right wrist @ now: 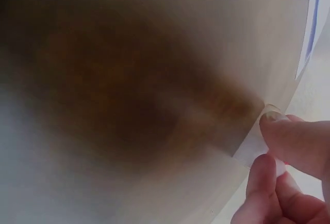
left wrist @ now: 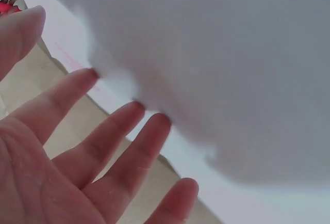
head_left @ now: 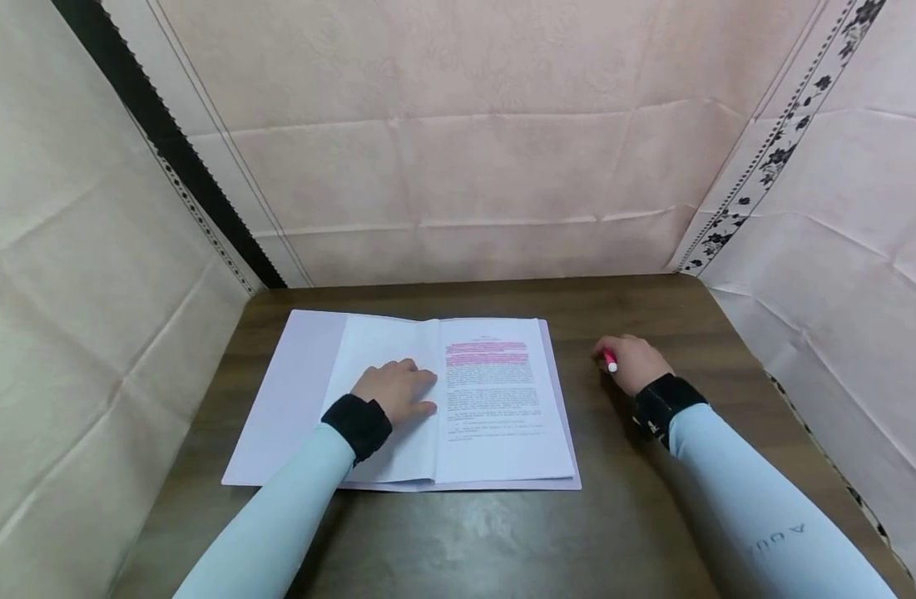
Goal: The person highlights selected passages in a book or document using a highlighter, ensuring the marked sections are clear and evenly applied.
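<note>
My left hand [head_left: 396,389] rests on the blank left page [head_left: 383,341] of an open folder of papers. Its fingers are spread and fairly straight in the left wrist view [left wrist: 103,152]. On the right page [head_left: 495,457] is printed text, with pink highlighted lines [head_left: 487,353] near the top. To the right of the folder, my right hand [head_left: 631,363] grips a pink highlighter [head_left: 609,359] with a white end. In the right wrist view, thumb and fingers [right wrist: 294,141] pinch something whitish [right wrist: 251,146]; most of the highlighter is hidden there.
The folder's pale lilac cover [head_left: 270,416] lies flat around the pages on a brown wooden table [head_left: 458,541]. Pale cloth [head_left: 465,183] hangs behind the table and at both sides, close to its edges.
</note>
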A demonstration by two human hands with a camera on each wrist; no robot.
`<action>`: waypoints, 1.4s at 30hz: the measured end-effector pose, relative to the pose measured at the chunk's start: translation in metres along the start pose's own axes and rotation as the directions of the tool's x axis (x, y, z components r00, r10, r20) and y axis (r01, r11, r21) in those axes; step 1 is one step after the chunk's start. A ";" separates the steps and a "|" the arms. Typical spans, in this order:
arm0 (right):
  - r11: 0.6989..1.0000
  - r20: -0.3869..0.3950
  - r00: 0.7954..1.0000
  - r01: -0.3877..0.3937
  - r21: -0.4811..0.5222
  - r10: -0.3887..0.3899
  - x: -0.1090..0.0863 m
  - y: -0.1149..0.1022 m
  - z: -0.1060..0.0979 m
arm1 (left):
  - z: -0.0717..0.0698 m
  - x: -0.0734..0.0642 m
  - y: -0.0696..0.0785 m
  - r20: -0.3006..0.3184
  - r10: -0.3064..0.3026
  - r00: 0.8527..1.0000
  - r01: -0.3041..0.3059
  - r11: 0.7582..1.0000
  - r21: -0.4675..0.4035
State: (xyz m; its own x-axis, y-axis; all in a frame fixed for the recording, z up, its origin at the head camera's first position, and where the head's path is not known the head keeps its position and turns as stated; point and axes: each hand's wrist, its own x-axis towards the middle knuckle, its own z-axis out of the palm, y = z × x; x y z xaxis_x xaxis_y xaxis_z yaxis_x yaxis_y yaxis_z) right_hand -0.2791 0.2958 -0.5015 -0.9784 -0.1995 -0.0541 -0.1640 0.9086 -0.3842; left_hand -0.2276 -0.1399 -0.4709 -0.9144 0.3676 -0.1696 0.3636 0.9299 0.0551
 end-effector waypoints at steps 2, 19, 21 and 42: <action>1.000 -0.001 1.000 0.022 0.023 -0.021 0.007 0.012 0.001 | -0.001 0.004 0.003 -0.013 -0.006 1.000 0.006 0.999 0.036; 1.000 0.009 1.000 -0.026 0.015 0.026 0.004 -0.007 0.002 | 0.022 0.036 -0.001 0.114 -0.023 0.993 0.016 0.998 0.058; 1.000 0.001 1.000 -0.015 0.018 0.015 0.005 -0.005 0.002 | 0.020 0.031 0.000 0.108 -0.013 0.994 0.006 0.998 0.059; 0.600 -0.004 0.997 -0.043 0.799 0.076 -0.030 -0.126 0.005 | -0.001 0.015 0.040 0.090 0.018 0.996 -0.023 0.999 0.044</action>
State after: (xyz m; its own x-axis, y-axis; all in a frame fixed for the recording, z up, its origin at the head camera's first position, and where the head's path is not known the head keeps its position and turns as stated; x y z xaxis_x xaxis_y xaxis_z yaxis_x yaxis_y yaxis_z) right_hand -0.2280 0.1856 -0.4563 -0.9885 -0.1287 -0.0798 0.0440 0.2599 -0.9646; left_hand -0.2268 -0.0969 -0.4706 -0.8877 0.3822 -0.2568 0.3916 0.9200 0.0154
